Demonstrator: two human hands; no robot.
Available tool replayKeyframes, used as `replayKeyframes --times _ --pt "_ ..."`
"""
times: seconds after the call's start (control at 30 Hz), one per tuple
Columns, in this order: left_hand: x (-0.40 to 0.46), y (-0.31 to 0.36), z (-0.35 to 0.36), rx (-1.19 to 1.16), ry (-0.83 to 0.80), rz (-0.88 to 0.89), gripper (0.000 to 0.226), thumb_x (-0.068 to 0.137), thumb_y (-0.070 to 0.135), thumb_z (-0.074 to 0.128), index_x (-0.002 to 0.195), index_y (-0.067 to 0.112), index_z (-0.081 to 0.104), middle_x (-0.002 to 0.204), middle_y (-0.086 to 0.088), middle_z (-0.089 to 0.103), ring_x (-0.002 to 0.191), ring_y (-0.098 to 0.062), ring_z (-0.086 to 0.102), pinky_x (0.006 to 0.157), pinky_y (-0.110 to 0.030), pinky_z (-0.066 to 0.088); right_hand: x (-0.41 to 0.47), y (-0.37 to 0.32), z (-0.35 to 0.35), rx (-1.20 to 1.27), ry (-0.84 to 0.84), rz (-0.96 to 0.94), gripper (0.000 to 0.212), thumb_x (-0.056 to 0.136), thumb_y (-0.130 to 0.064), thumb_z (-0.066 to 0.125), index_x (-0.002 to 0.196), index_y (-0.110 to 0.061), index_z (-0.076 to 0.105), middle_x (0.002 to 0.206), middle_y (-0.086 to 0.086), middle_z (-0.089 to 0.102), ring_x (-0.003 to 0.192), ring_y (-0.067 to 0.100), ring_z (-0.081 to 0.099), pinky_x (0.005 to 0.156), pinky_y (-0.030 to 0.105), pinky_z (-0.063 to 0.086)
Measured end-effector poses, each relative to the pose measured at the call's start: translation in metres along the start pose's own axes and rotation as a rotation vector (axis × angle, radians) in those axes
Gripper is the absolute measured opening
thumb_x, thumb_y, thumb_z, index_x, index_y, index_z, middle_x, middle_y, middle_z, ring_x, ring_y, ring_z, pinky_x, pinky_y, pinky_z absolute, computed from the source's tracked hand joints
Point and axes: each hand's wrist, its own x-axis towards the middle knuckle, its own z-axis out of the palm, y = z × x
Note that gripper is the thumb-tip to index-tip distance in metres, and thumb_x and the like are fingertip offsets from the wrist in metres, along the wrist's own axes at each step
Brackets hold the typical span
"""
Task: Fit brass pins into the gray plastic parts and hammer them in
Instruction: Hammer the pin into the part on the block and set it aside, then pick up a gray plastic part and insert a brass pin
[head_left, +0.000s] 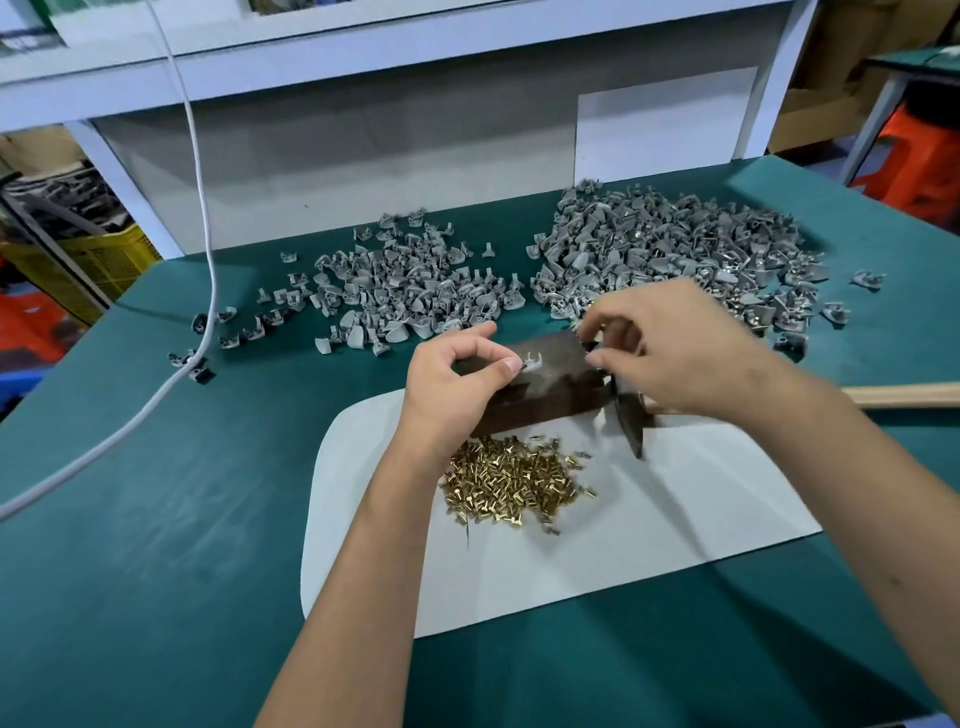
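Pinching gray part in left grip

1. Gray plastic part: small, pale, on the dark block at frame centre
2. Brass pins: shiny loose heap, lower centre
3. Gray parts in two piles: upper centre, upper right
4. Hammer: dark head down, wooden handle toward the right edge
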Motion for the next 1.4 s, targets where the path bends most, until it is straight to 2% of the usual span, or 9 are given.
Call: replayKeyframes --times 0.13,0.3,0.5,0.6,0.77,0.87,1.1,1.2,1.4 --pt "0.0 0.002 0.0 -0.017 -0.004 0.014 0.026 0.085 0.006 0.078 0.069 0.027 0.079 0.135 -0.002 0.066 0.124 -0.012 0.062 0.111 -0.048 0.046 0.011 -0.026 0.02 -0.058 -0.06 -0.207 0.033 0.09 -0.043 0.071 0.12 -0.032 0.065 0.102 -0.011 0.066 0.095 0.013 0.061 0.088 0.041 0.054" --pt "0.004 0.0 -0.003 -0.027 0.05 0.042 0.026 0.089 0.013 0.076 0.068 0.028 0.079 0.127 0.002 0.07 0.118 -0.01 0.065 0.109 -0.049 0.047 0.018 -0.029 0.021 -0.174 -0.009 -0.276 0.023 0.101 -0.042 0.051 0.099 -0.024 0.065 0.094 -0.006 0.063 0.088 0.02 0.06 0.079 0.041 0.053" --pt "0.019 -0.017 -0.019 0.084 0.425 0.013 0.018 0.09 0.025 0.074 0.074 0.02 0.079 0.096 0.011 0.076 0.099 -0.011 0.07 0.098 -0.04 0.055 0.028 0.002 0.006 -0.256 -0.045 -0.11 0.05 0.096 -0.059 0.051 0.066 -0.019 0.054 0.059 -0.006 0.056 0.057 0.015 0.055 0.057 0.03 0.048" --pt "0.023 -0.026 -0.031 0.351 0.501 0.012 0.016 0.092 0.031 0.069 0.084 0.022 0.079 0.102 0.006 0.076 0.107 -0.016 0.063 0.105 -0.036 0.047 0.036 0.015 0.002 -0.29 -0.12 0.038 0.062 0.09 -0.068 0.058 0.058 -0.015 0.055 0.055 -0.001 0.058 0.054 0.018 0.057 0.055 0.029 0.048" --pt "0.028 -0.038 -0.041 0.732 0.199 0.131 0.049 0.096 0.006 0.057 0.137 0.032 0.062 0.159 0.005 0.044 0.151 -0.022 0.016 0.127 -0.039 0.01 0.046 0.009 0.001 -0.313 -0.016 0.191 0.07 0.078 -0.08 0.059 0.057 -0.013 0.06 0.048 -0.002 0.059 0.053 0.017 0.06 0.057 0.03 0.051" --pt "0.03 -0.041 -0.038 0.738 -0.043 0.159 0.072 0.093 -0.009 0.045 0.148 0.037 0.051 0.165 0.014 0.03 0.158 -0.02 0.002 0.13 -0.047 0.003 0.049 -0.014 0.006 -0.251 0.003 0.058 0.056 0.087 -0.067 0.062 0.06 -0.018 0.058 0.057 -0.002 0.06 0.059 0.018 0.06 0.061 0.033 0.053" --pt "0.042 -0.046 -0.05 0.74 -0.068 0.312 0.045 0.083 -0.001 0.068 0.122 0.021 0.074 0.137 0.002 0.066 0.142 -0.02 0.042 0.118 -0.024 0.021 0.026 -0.106 0.044 -0.067 -0.345 -0.421 0.027 0.09 -0.043 0.073 0.07 -0.029 0.058 0.064 -0.015 0.06 0.06 -0.001 0.056 0.061 0.025 0.046" --pt "0.044 -0.046 -0.057 0.696 -0.013 0.341 0.035 0.077 0.0 0.076 0.109 0.015 0.078 0.122 -0.003 0.072 0.122 -0.022 0.058 0.101 -0.019 0.025 0.018 -0.121 0.06 -0.102 -0.37 -0.458 0.019 0.088 -0.044 0.073 0.083 -0.031 0.059 0.086 -0.005 0.066 0.078 0.019 0.066 0.074 0.038 0.055" --pt "0.041 -0.052 -0.068 0.613 0.092 0.28 0.036 0.079 0.006 0.079 0.11 0.024 0.075 0.11 0.006 0.073 0.112 -0.018 0.047 0.091 -0.021 0.031 0.01 -0.133 0.083 -0.233 -0.311 -0.407 0.027 0.095 -0.038 0.062 0.113 -0.018 0.061 0.111 0.007 0.064 0.097 0.034 0.066 0.076 0.042 0.05"
